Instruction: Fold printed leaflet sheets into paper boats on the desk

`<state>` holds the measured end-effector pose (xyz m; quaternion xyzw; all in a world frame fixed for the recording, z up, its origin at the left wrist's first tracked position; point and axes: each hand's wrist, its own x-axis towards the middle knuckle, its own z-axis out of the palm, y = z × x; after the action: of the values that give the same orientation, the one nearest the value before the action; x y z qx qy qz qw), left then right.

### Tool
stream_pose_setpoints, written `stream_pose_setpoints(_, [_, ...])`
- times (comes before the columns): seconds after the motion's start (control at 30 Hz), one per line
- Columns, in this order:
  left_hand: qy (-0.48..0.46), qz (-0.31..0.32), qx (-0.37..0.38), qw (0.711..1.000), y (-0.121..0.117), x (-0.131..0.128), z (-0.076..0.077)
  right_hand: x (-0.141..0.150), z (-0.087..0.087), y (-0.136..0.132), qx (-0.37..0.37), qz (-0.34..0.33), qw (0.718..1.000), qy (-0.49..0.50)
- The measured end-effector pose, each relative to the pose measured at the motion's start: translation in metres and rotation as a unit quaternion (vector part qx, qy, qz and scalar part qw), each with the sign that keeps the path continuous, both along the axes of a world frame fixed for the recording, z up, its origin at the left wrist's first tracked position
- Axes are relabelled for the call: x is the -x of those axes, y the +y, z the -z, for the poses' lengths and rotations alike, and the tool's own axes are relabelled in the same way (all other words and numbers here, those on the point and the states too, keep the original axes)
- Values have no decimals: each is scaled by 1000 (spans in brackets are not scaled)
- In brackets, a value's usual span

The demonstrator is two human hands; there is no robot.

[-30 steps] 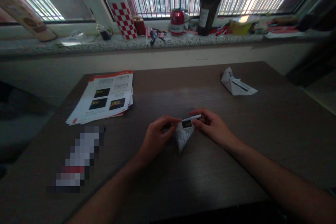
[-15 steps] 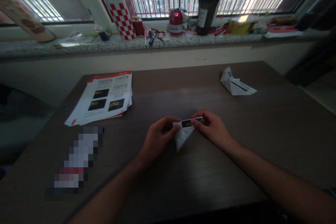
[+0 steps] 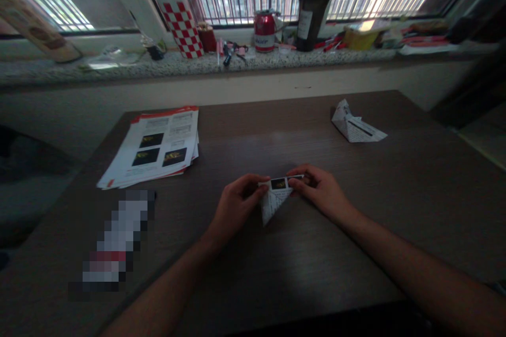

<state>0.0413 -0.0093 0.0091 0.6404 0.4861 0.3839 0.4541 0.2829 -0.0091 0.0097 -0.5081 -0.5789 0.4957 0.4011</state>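
Observation:
Between my hands is a small folded paper [image 3: 275, 199], printed with text and a dark picture, its point hanging downward. My left hand [image 3: 240, 201] pinches its left top corner between thumb and fingers. On the other side, my right hand [image 3: 319, 188] grips the right end of the top edge, with the thumb in front and the fingers behind. My fingertips cover both upper corners. Farther back on the right sits another folded paper piece [image 3: 356, 127], with a raised peak and a flat pointed end.
A stack of printed sheets [image 3: 152, 150] lies on the brown table [image 3: 245, 131] at the left, with a blurred-out object [image 3: 118, 237] in front of it. Along the windowsill [image 3: 177, 69] stand a checkered bottle [image 3: 184, 31], a red can [image 3: 264, 31] and a dark cup [image 3: 310, 18].
The folded paper has tilted slightly, so its top strip with the dark picture shows more fully and its lower point has shifted left. Both hands keep their hold.

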Motion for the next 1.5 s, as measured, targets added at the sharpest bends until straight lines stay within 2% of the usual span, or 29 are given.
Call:
stream_pose_setpoints(0.17, [-5, -18, 5, 1000, 3, 6, 1, -5, -2, 2, 23, -31, 997, 63])
stream_pose_setpoints(0.4, [6, -7, 8, 1000, 1, 6, -3, -7, -1, 4, 14, -11, 999, 27])
stream_pose_setpoints(0.63, [20, -5, 5, 1000, 1, 5, -6, -7, 2, 5, 17, 5, 999, 32])
stream_pose_setpoints(0.83, [18, 2, 0, 1000, 2, 5, -7, -8, 1, 5, 10, -2, 1000, 9])
stream_pose_setpoints(0.97, [51, 5, -10, 999, 2, 6, -6, -9, 2, 7, -4, -6, 1000, -30])
stream_pose_setpoints(1.1, [98, 7, -48, 994, 3, 6, -4, -11, 9, 11, -48, -11, 995, -91])
stream_pose_setpoints(1.27, [153, 8, -89, 984, 5, 5, -2, -12, 16, 14, -143, -27, 969, -200])
stream_pose_setpoints(1.5, [185, 14, -118, 975, 7, 1, 5, -8, 19, 20, -222, -48, 943, -241])
